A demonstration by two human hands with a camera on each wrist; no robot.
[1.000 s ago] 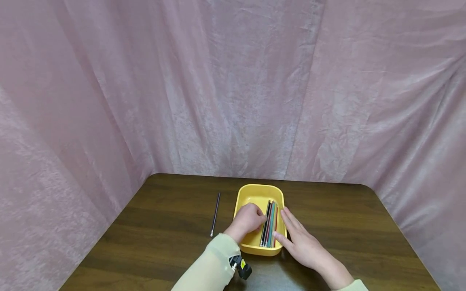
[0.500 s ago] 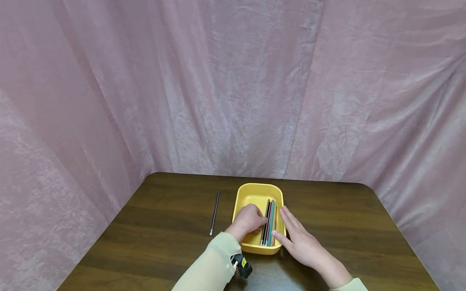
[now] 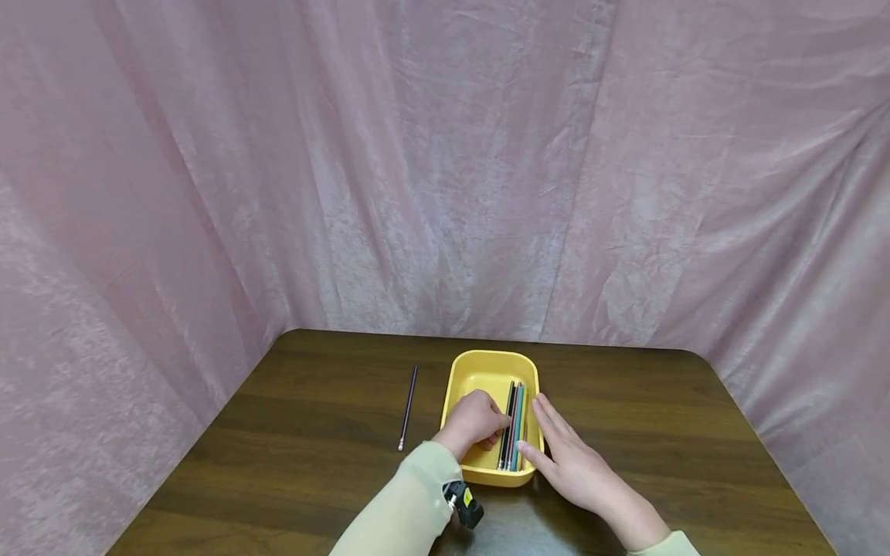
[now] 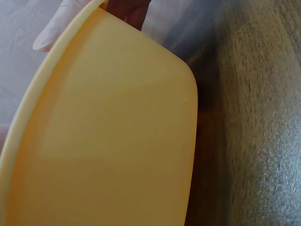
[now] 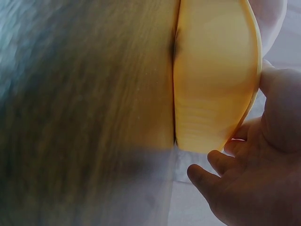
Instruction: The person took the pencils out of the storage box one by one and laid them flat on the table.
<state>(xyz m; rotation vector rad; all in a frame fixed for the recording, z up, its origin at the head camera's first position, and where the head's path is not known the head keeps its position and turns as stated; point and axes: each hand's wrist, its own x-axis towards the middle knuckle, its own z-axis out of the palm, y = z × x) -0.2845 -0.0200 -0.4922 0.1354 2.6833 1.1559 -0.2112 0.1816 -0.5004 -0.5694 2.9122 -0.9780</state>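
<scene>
A yellow tray (image 3: 487, 357) holds several pencils (image 3: 518, 417), lying side by side along its right half. My left hand (image 3: 477, 417) reaches over the left rim into the tray. Its fingers are curled, and the fingertips are at the leftmost black pencil (image 3: 507, 405) of the row. My right hand (image 3: 573, 467) lies along the tray's right side with straight fingers at the rim and the thumb over the near right corner, close to the pencil ends. In the right wrist view, the fingers (image 5: 221, 162) are beside the tray's outer wall (image 5: 211, 84).
A dark purple pencil (image 3: 409, 405) lies alone on the wooden table (image 3: 313, 432), left of the tray, eraser end towards me. A pink curtain (image 3: 445, 170) hangs behind the table and along its sides. A small black camera (image 3: 464, 503) is on my left wrist.
Both hands stay almost in place at the tray. The pencils in the row have shifted slightly under the left fingertips.
</scene>
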